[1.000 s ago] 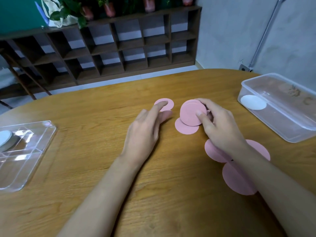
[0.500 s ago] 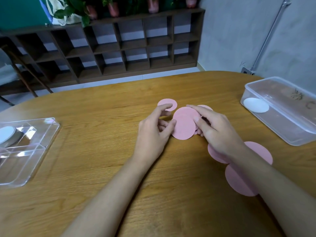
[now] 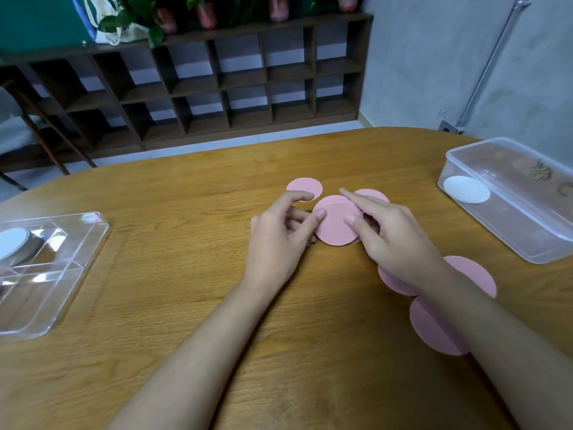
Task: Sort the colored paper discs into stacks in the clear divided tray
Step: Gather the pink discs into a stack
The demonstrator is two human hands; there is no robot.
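Both hands hold a small stack of pink paper discs (image 3: 335, 223) at the middle of the wooden table. My left hand (image 3: 279, 237) pinches its left edge with the thumb. My right hand (image 3: 387, 234) grips its right side, index finger laid across the top. One loose pink disc (image 3: 305, 187) lies just beyond my left fingers, another (image 3: 373, 195) peeks out behind my right hand. Three larger pink discs (image 3: 434, 327) lie under and beside my right forearm. The clear divided tray (image 3: 62, 274) sits at the far left with a white disc stack (image 3: 12, 243) in one compartment.
A clear plastic box (image 3: 521, 225) stands at the right table edge with a white disc (image 3: 466, 189) inside. Beyond the table's far edge stands a dark wooden cubby shelf (image 3: 217, 88) with plants on top.
My left hand came in from the loose disc and took the stack's left edge. The stack lowered toward the table between both hands, covering the disc that lay beneath it.
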